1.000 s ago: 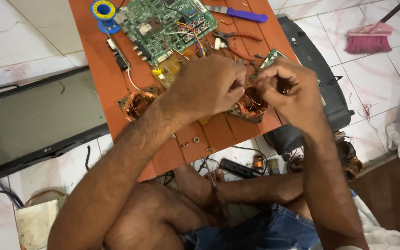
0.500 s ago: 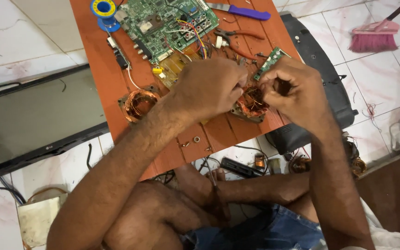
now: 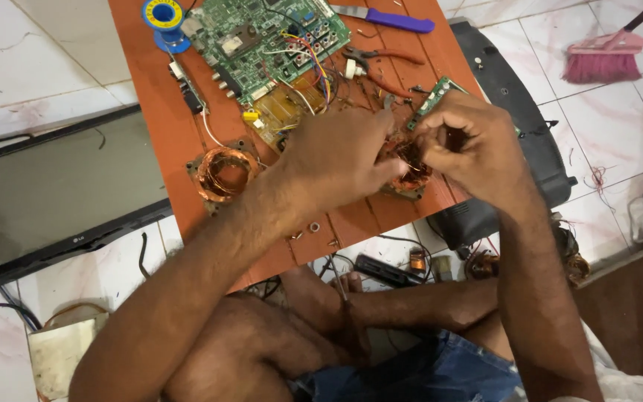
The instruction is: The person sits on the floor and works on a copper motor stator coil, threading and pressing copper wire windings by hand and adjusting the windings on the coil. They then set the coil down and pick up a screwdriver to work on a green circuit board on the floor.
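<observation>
Copper coil (image 3: 411, 170), the tangled winding my hands are working on, sits near the right edge of the orange table (image 3: 158, 141), pinched between both hands. Going from big to small: a dark flat screen (image 3: 46, 193) lies on the tiled floor to the left, and a black casing (image 3: 519, 126) sits just beside the table on the right. On the table, a green circuit board (image 3: 269, 37) takes up the far end, with a second copper coil (image 3: 225, 173) lying intact in its frame, well apart from my grip. My left hand (image 3: 336, 156) is curled over the coil, fingers closed on its near side; my right hand (image 3: 470, 145) is narrowed to a pinch on what I take to be loose strands, though the fingertips hide the contact. I judge the winding partly pulled apart, its loops disordered, with most of the wire still on the frame. Smaller still, a purple-handled knife (image 3: 388, 18) and a yellow solder spool (image 3: 162, 13) rest at the far edge.
</observation>
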